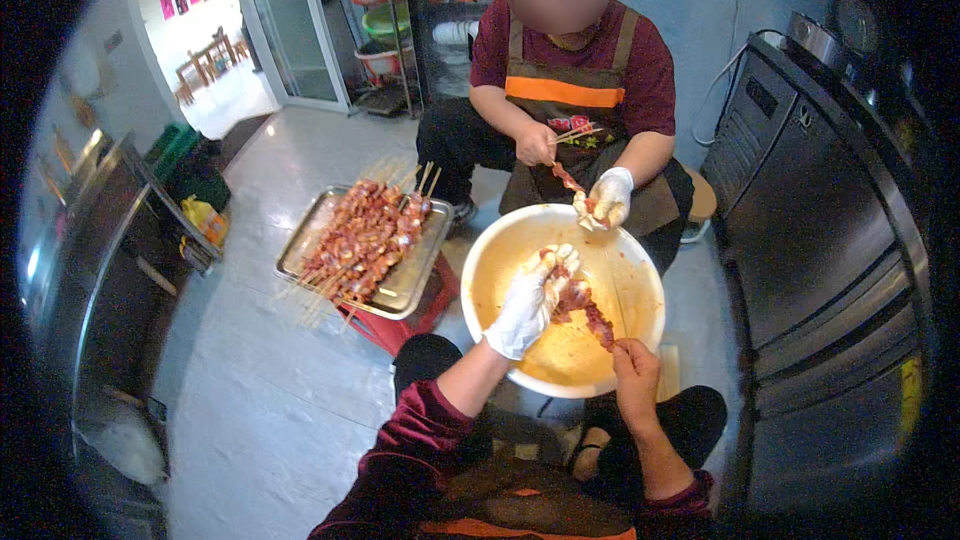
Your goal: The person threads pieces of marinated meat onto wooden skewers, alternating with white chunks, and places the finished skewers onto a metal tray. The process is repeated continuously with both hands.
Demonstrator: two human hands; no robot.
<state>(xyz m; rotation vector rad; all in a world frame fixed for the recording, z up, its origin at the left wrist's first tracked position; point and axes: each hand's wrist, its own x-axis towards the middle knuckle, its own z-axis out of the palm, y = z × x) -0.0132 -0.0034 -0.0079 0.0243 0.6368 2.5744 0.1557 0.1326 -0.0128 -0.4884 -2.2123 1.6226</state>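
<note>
My left hand [529,300], in a white disposable glove, reaches over a large white basin [480,315] and grips pieces of raw marinated meat. From it a strip of meat on a skewer [596,321] slants down to the right. My bare right hand [636,371] pinches the lower end of that skewer at the basin's near right rim. The skewer's stick is mostly hidden by the meat and my fingers. Reddish-orange marinade coats the inside of the basin, and a few meat pieces [571,296] show beside my glove.
Left of the basin, a metal tray [409,289] piled with meat skewers [367,232] rests on a red stool [405,330]. Opposite me a seated co-worker [570,75] holds a meat skewer and bare sticks above the far rim. A metal refrigerated cabinet [825,217] stands right.
</note>
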